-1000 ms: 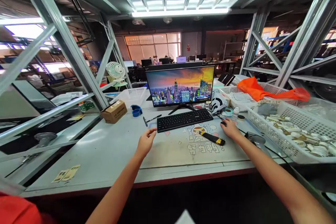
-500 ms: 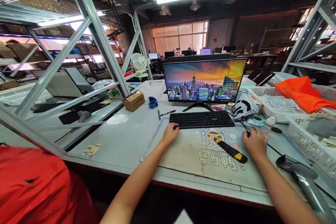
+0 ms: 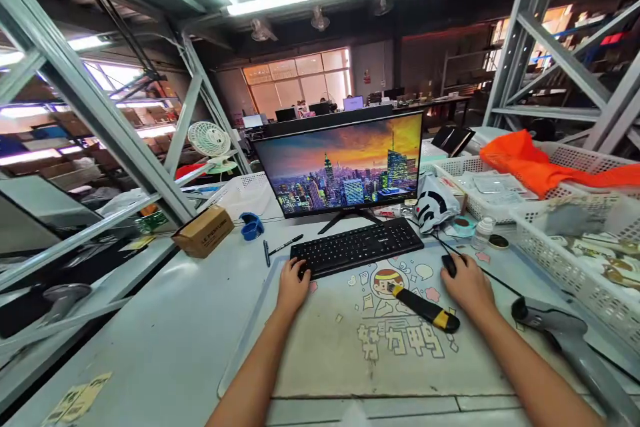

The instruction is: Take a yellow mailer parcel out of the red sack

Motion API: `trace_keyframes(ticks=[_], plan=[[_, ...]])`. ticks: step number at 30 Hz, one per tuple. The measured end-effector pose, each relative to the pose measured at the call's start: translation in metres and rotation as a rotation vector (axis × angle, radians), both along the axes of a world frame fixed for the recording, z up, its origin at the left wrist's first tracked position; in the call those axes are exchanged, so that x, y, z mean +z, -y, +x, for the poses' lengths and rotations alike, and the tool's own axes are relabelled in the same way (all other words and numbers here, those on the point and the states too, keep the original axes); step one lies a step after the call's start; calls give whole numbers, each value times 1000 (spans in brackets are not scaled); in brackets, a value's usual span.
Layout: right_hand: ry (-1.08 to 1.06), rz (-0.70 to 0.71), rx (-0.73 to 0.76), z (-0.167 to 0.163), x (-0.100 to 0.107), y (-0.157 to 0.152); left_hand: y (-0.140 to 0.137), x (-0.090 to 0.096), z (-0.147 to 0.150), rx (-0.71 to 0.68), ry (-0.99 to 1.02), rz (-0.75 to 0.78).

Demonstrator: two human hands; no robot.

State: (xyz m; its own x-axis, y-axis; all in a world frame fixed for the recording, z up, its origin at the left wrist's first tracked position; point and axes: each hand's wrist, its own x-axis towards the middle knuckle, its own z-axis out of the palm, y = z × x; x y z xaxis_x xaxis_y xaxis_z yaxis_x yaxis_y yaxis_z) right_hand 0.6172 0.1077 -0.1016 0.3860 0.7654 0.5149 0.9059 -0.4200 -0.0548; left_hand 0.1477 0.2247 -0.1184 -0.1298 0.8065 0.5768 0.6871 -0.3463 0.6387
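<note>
My left hand [image 3: 293,283] rests with its fingers on the near left corner of a black keyboard [image 3: 356,246]. My right hand [image 3: 467,285] lies over a black computer mouse [image 3: 449,264], whose front end shows beyond my fingers. Between my hands, a black and yellow utility knife [image 3: 424,307] lies on a printed desk mat [image 3: 380,340]. Behind the keyboard stands a monitor [image 3: 343,163] showing a city skyline at sunset.
A grey handheld scanner [image 3: 560,337] lies at the right. White baskets [image 3: 575,260] with small items and orange cloth [image 3: 537,163] stand further right. A cardboard box [image 3: 203,231], blue tape dispenser [image 3: 251,225], pen [image 3: 286,244] and small fan [image 3: 213,145] sit left of the monitor. Steel rack struts [image 3: 95,113] cross the left side.
My left hand has moved forward from the mat onto the keyboard's corner. My right hand has stayed on the mouse. The view has shifted closer to the desk.
</note>
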Motion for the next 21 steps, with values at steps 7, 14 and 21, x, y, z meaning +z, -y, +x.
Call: trace_keyframes(ticks=[7, 14, 21], plan=[[131, 7, -19, -2, 0, 2, 14, 13, 17, 15, -71, -167], [254, 21, 39, 1, -3, -3, 15, 19, 16, 67, -66, -173], [280, -19, 19, -2, -4, -8, -17, 33, 0, -9, -195, -134]])
